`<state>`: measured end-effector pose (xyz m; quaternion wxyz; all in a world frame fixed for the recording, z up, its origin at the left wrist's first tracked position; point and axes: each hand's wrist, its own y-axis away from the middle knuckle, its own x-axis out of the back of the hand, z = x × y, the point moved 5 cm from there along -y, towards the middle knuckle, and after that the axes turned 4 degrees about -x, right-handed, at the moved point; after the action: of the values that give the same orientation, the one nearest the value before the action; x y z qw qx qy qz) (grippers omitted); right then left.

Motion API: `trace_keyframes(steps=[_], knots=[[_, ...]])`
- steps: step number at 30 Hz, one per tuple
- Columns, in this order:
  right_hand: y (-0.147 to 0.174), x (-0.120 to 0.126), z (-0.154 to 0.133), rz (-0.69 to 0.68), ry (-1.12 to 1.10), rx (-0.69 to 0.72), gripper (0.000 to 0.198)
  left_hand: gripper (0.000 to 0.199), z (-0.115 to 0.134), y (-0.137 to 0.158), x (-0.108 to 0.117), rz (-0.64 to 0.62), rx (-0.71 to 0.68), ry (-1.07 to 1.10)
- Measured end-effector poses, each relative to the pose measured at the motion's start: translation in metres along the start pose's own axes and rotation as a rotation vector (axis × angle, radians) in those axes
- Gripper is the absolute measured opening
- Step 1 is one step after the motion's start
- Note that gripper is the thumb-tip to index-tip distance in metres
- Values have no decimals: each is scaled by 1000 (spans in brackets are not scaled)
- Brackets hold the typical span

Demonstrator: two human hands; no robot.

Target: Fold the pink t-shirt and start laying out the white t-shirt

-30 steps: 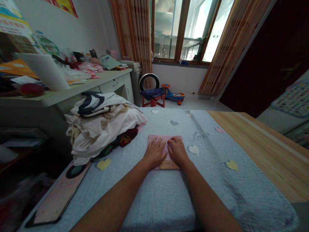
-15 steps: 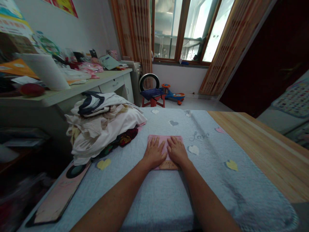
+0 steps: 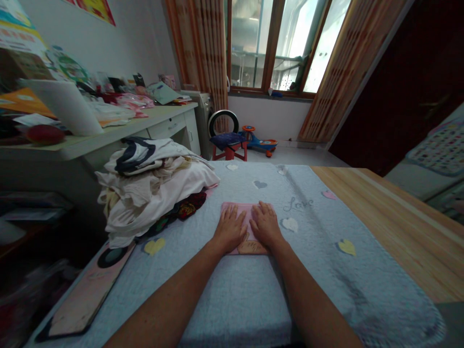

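Note:
A pink folded cloth (image 3: 248, 232) with an orange-brown printed patch along its near edge lies flat on the light blue blanket (image 3: 224, 299). My left hand (image 3: 230, 229) rests palm down on its left half, fingers stretched out and pointing away from me. On the right half lies my right hand (image 3: 266, 224), also flat with fingers extended. A narrow strip of the cloth shows between the two hands; the parts beneath the palms are hidden.
To the left sits a heap of crumpled clothes (image 3: 155, 186). Nearer, a long pink board (image 3: 89, 295) with a dark round spot lies at the blanket's left edge. A cluttered desk (image 3: 170, 113) stands behind the heap. Bare wooden tabletop (image 3: 395, 212) shows at right.
My right hand has shifted slightly outward over the cloth, and the gap between my hands is a little wider. My left hand stays nearly in place. The cloth stays flat.

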<state>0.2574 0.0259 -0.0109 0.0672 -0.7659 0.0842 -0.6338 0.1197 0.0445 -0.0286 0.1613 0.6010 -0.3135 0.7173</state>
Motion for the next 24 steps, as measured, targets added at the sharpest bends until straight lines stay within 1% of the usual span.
trace_keyframes(steps=[3, 6, 11, 16, 19, 21, 24], knots=[[0, 2, -5, 12, -58, 98, 39, 51, -3, -1, 0, -3, 11, 4], [-1, -1, -9, -49, -102, 151, 38, 51, -4, -2, -1, 14, 22, -5], [-2, -6, -9, -145, -43, 112, 47, 51, -3, -1, -2, 10, 35, -36], [-3, -7, -9, -185, -22, 77, 52, 53, -2, 0, 1, -8, 27, -40], [-4, -5, -9, -159, -51, 73, 52, 51, -1, 0, 3, 4, 31, -34], [-4, -1, -6, -101, -75, 60, 51, 50, -1, -1, 2, 18, 15, -27], [-3, 6, 0, 10, -85, 9, 45, 49, 3, -1, 1, 51, -69, -4]])
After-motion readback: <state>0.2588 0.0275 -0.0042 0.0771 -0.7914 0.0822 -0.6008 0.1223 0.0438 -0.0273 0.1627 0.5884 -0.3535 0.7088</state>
